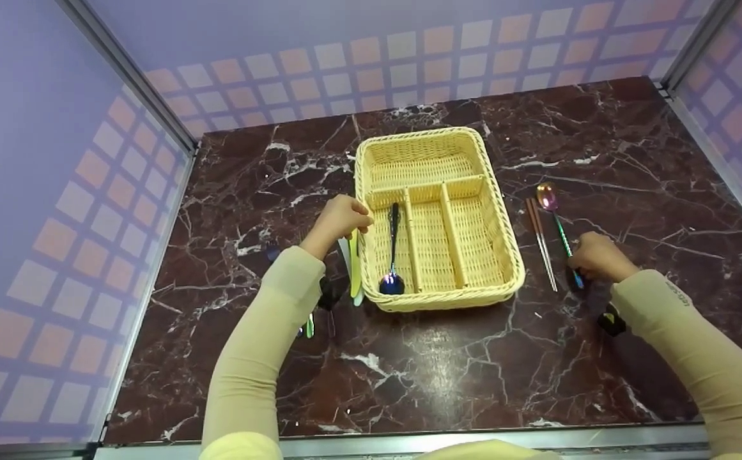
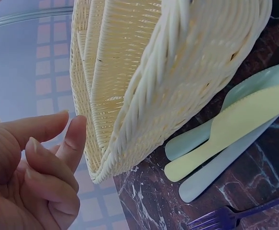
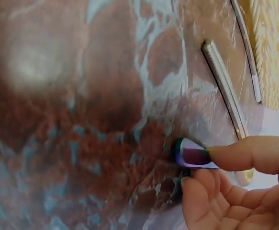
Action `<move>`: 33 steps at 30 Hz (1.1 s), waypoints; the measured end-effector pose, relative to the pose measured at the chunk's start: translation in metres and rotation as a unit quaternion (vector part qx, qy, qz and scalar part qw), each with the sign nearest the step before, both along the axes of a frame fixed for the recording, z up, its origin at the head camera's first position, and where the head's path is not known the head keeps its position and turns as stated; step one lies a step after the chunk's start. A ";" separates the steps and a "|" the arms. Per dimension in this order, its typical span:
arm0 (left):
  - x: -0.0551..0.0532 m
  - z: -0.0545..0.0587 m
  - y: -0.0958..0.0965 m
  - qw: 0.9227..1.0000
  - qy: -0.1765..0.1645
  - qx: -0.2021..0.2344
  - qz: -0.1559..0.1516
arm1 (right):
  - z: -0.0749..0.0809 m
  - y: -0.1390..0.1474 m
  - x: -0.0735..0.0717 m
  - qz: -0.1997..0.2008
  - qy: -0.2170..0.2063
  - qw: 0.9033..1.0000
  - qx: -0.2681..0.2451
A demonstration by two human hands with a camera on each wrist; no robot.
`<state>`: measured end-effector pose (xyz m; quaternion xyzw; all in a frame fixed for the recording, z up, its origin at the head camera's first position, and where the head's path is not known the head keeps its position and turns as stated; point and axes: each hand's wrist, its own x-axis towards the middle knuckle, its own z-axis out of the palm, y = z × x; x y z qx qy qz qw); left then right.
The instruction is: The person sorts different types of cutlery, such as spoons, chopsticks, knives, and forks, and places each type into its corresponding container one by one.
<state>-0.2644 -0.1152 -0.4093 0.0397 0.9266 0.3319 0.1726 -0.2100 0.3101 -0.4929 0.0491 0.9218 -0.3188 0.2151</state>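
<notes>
While right hand [image 1: 601, 257] pinches a bright spoon [image 1: 561, 232], left hand [image 1: 342, 218] hangs free at the basket [image 1: 447, 299]

Where the right wrist view shows the grip, thumb and finger are found pinching the end of the bright spoon's handle. The spoon is at the table [image 1: 454, 364], to the right of the basket, bowl toward the far side. The left hand is released: its fingers curl loosely around nothing at the basket's left rim — contact with the weave cannot be confirmed.

A pinch so near the tip is judged weak, since the bowl may swing or drag. Better practice would be a hold nearer mid-handle and a straight lift, clear of the chopsticks [image 1: 542, 241] just beside it.

Count: one basket with four compartments, one wide at the far end, three narrow at the near end; two spoons, the bright one and a dark-handled spoon [image 1: 394, 236] lying in the left narrow compartment; two chopsticks; three knives [image 2: 244, 127], overlapping beside the basket's left wall; one purple fork [image 2: 223, 219] near them. Further pieces [image 1: 310, 326] lie partly hidden by the left sleeve [image 1: 249, 358] — number not verifiable.
</notes>
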 end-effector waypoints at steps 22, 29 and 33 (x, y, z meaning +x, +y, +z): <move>0.000 -0.001 0.000 1.000 0.009 0.000 -0.006 | -0.004 0.023 -0.005 -0.023 -0.094 0.981 -0.169; 0.001 0.002 0.002 1.000 0.001 -0.001 -0.009 | 0.010 0.032 -0.012 -0.026 -0.094 0.977 -0.192; 0.001 0.003 0.004 1.000 0.001 -0.003 -0.008 | 0.028 0.027 -0.021 -0.018 -0.062 0.984 -0.165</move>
